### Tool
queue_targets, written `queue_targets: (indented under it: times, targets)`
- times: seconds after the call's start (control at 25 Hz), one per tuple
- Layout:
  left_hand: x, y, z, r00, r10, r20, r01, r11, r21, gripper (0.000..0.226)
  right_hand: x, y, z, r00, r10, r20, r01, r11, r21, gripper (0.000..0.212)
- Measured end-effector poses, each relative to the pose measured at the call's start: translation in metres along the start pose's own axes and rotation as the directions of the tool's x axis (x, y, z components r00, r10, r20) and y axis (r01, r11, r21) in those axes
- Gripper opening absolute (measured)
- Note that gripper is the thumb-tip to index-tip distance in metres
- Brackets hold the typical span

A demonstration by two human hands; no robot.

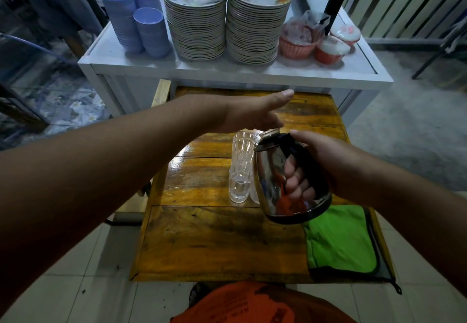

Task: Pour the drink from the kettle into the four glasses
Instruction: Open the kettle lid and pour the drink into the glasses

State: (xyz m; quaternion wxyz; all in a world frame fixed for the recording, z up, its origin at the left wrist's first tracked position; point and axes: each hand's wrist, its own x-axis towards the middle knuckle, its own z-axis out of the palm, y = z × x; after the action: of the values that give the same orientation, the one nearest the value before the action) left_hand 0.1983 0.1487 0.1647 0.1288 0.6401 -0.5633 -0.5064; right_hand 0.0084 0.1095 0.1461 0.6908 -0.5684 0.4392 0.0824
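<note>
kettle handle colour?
Black, on a shiny steel kettle body; the right hand grips the handle. Head view, the only one.

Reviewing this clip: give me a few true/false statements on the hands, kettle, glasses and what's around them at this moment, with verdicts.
1. The right hand grips the kettle by its black handle. True.
2. The kettle stands flat on the wooden table. False: it is held up and tilted toward the glasses.
3. The left hand is wrapped around a glass. False: it is open, above the far side of the glasses, holding nothing.
4. A green cloth lies at the table's near right corner. True.
5. Stacked plates sit on the white cabinet beyond the table. True.
6. The near glass is full to the brim. False: it looks almost empty.
</note>
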Motion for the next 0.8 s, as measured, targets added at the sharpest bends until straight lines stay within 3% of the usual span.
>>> queue_targets:
  times: [0.8]
  targets:
    - [0.015, -0.01, -0.009, 1.0, 0.005, 0.028, -0.003, 0.999, -0.04, 0.084, 0.003, -0.02, -0.01, 0.995, 0.078, 0.065, -0.078, 0.997, -0.009, 0.07]
